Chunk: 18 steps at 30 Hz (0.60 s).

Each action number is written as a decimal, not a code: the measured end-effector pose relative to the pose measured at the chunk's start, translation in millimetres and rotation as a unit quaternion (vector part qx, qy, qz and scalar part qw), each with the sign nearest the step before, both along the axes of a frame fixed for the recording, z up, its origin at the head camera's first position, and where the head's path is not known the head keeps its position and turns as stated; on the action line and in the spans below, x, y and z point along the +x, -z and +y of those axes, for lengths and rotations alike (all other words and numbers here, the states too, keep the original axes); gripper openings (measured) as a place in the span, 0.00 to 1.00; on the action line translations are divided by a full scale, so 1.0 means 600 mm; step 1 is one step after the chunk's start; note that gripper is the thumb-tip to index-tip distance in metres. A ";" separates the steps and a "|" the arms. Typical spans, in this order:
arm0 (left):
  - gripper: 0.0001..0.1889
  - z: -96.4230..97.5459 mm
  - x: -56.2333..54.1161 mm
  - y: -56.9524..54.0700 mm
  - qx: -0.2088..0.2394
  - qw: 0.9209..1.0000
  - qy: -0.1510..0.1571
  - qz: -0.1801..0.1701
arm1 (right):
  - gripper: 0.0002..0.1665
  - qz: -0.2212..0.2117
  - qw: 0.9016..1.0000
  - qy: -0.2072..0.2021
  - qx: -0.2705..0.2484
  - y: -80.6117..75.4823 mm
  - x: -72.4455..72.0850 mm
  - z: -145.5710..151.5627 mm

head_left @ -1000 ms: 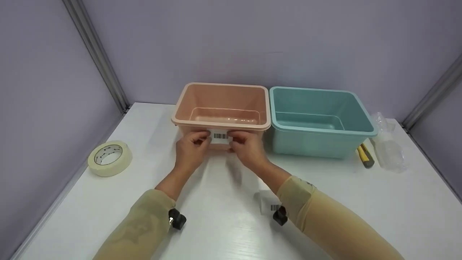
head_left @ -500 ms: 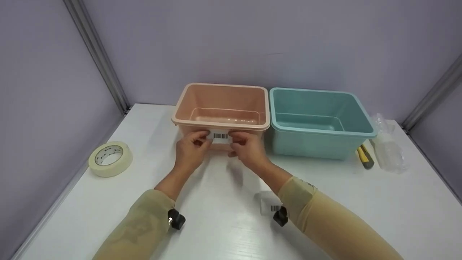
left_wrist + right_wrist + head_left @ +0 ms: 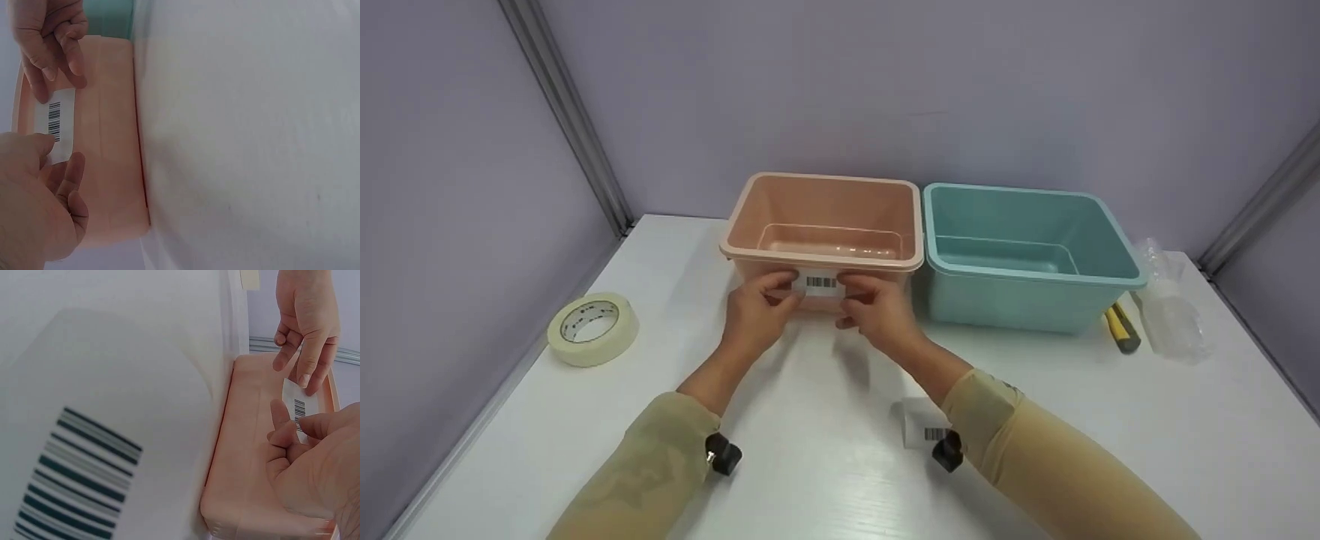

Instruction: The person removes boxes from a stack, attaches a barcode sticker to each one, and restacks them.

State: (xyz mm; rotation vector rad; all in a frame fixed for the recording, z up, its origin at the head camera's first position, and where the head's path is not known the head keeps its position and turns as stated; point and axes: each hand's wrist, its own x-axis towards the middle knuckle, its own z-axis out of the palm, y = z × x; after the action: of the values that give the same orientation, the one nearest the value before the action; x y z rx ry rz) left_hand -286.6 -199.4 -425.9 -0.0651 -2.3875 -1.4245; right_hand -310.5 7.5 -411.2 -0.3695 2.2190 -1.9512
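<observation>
A white barcode label (image 3: 821, 283) lies against the front wall of the pink plastic bin (image 3: 826, 262), just below its rim. My left hand (image 3: 757, 311) pinches the label's left end between thumb and fingers. At the right end, my right hand (image 3: 881, 311) pinches it the same way. In the left wrist view the left thumb lies over one end of the label (image 3: 66, 118), and the right fingertips touch the other. Beneath my right wrist, a second barcode label (image 3: 916, 421) lies on the white table, partly covered by the sleeve and wrist camera.
A teal bin (image 3: 1005, 300) stands beside the pink one, rims almost touching. To the right are a yellow and black utility knife (image 3: 1123, 328) and a clear plastic wrap (image 3: 1174, 322). A masking tape roll (image 3: 592, 330) lies at the left table edge (image 3: 510, 397).
The label and both hands stay almost in place at the pink bin's front; the right hand's lower fingers shift slightly. The whole view drifts a few pixels.
</observation>
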 end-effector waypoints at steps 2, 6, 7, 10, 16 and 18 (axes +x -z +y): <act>0.16 -0.001 0.001 -0.001 -0.002 1.000 0.001 -0.005 | 0.27 0.000 1.000 0.001 0.002 0.002 0.000 0.002; 0.15 -0.005 0.005 -0.003 -0.008 1.000 -0.009 -0.014 | 0.25 0.019 1.000 0.007 -0.003 0.006 0.004 0.004; 0.14 -0.005 0.006 -0.004 -0.006 1.000 -0.008 -0.015 | 0.23 0.028 1.000 0.005 -0.006 0.005 0.006 0.003; 0.13 -0.003 0.007 -0.009 0.012 1.000 0.015 -0.012 | 0.20 0.059 0.998 -0.001 -0.003 0.002 0.011 0.001; 0.15 0.017 -0.007 -0.016 0.084 0.991 0.106 -0.009 | 0.21 0.054 0.998 -0.010 -0.003 -0.003 0.003 -0.003; 0.16 0.022 -0.012 -0.015 0.110 0.986 0.120 -0.022 | 0.22 0.044 0.999 -0.013 -0.006 -0.003 0.000 -0.003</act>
State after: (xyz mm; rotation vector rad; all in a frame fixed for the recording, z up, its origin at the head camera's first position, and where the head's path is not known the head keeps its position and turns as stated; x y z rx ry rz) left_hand -294.0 -186.2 -416.8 -0.2744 -2.3028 -1.8079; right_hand -310.2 5.9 -409.5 -0.4918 2.2433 -1.9722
